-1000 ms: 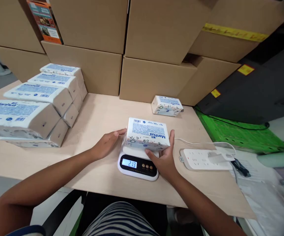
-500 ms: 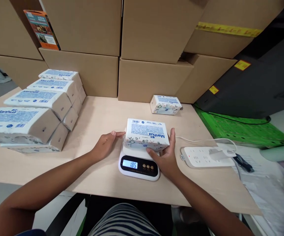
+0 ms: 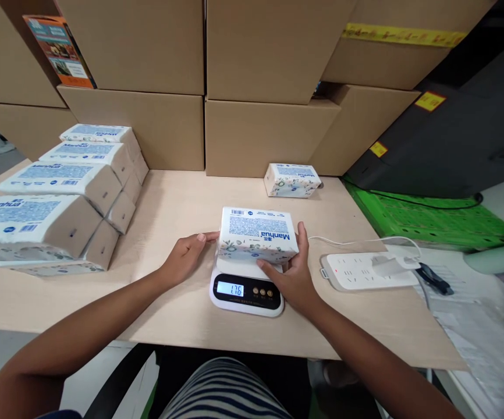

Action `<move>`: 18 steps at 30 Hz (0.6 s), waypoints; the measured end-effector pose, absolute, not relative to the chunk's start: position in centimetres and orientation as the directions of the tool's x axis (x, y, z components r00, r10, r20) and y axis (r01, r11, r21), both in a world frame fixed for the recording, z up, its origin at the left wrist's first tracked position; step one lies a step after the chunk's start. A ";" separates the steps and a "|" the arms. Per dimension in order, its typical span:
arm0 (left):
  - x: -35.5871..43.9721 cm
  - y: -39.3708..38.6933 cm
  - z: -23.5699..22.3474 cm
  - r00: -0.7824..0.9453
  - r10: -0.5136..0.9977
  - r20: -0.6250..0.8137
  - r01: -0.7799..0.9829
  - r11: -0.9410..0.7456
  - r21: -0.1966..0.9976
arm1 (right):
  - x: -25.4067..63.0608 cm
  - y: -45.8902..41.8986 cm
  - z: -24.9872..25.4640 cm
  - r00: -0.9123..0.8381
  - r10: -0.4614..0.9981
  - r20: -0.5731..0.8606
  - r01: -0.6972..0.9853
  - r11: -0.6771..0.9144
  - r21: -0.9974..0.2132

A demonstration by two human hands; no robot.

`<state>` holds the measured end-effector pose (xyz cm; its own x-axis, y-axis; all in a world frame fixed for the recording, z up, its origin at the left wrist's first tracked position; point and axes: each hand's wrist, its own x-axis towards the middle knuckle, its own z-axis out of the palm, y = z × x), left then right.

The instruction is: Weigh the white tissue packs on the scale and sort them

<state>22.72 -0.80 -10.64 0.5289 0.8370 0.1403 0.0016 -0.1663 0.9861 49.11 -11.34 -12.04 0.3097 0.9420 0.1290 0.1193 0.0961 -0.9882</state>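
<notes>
A white tissue pack (image 3: 257,233) with blue "Manhua" print rests on the plate of a white digital scale (image 3: 247,310), whose lit display reads what looks like 1.76. My right hand (image 3: 293,279) grips the pack's right end, thumb along the front and fingers at the side. At the left, my left hand (image 3: 184,260) has its index finger stretched out to the pack's left edge; its other fingers are partly hidden. It does not grasp the pack.
Several tissue packs (image 3: 55,177) are stacked two high on the left. Another tissue pack (image 3: 293,180) stands at the back, before cardboard boxes (image 3: 269,137). A plugged power strip (image 3: 357,272) lies right of the scale, near a green crate (image 3: 435,224).
The scale's reading has dropped from about 1.85 to 1.76. Both hands and the pack hold nearly the same position on the scale; the camera view has shifted slightly.
</notes>
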 end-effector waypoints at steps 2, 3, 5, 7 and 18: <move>22.7 -0.8 -10.4 0.535 0.834 0.136 0.001 -0.162 0.987 | 49.0 -11.3 -11.9 0.316 0.942 0.116 0.133 0.077 -0.988; 22.8 -0.9 -10.2 0.535 0.834 0.132 0.002 -0.157 0.988 | 49.0 -11.3 -11.9 0.315 0.942 0.113 0.139 0.072 -0.988; 22.8 -1.0 -9.8 0.532 0.837 0.128 0.006 -0.155 0.988 | 49.0 -11.3 -11.8 0.308 0.944 0.116 0.150 0.072 -0.986; 22.8 -1.0 -9.6 0.527 0.840 0.128 0.014 -0.159 0.987 | 49.0 -11.3 -11.8 0.305 0.944 0.125 0.156 0.080 -0.984; 22.8 -1.0 -9.9 0.535 0.831 0.153 0.008 -0.186 0.983 | 49.3 -11.4 -12.1 0.286 0.943 0.170 0.206 0.113 -0.972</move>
